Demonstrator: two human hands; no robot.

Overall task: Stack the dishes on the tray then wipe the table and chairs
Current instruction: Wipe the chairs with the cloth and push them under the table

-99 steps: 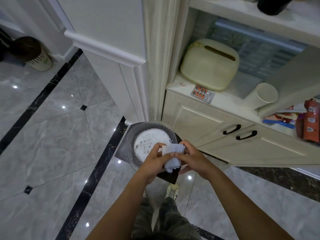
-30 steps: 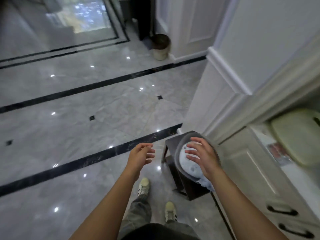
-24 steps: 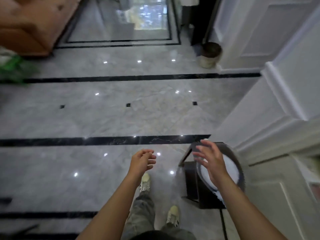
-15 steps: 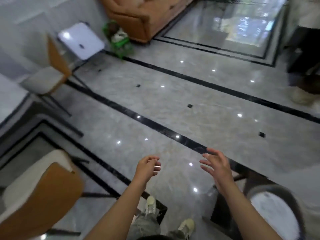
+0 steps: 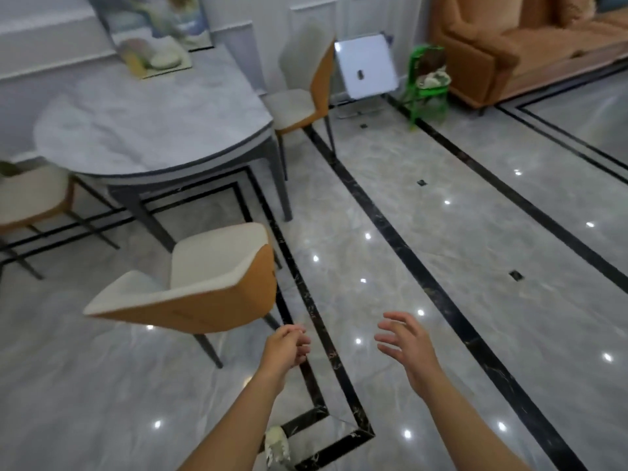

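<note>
Two bare hands hang in the air over the glossy grey floor (image 5: 458, 239), neither holding anything: the left hand (image 5: 285, 346) has its fingers curled loosely inward, and the right hand (image 5: 406, 339) is spread wide, fingers apart. Below them one pale shoe (image 5: 277, 445) shows on the black inlay line. Just beyond the left hand stands the nearest chair (image 5: 200, 287), white-cushioned with an orange shell, pulled out from the marble table (image 5: 146, 127). The tabletop is blurred; at its far edge against the wall lies the tray (image 5: 156, 59) with pale round dishes on it. A second chair (image 5: 15, 198) sits at the table's left, a third chair (image 5: 302, 90) at its far right end. Farther off are a small green stool (image 5: 426, 83) and an orange sofa (image 5: 516, 45).
</note>
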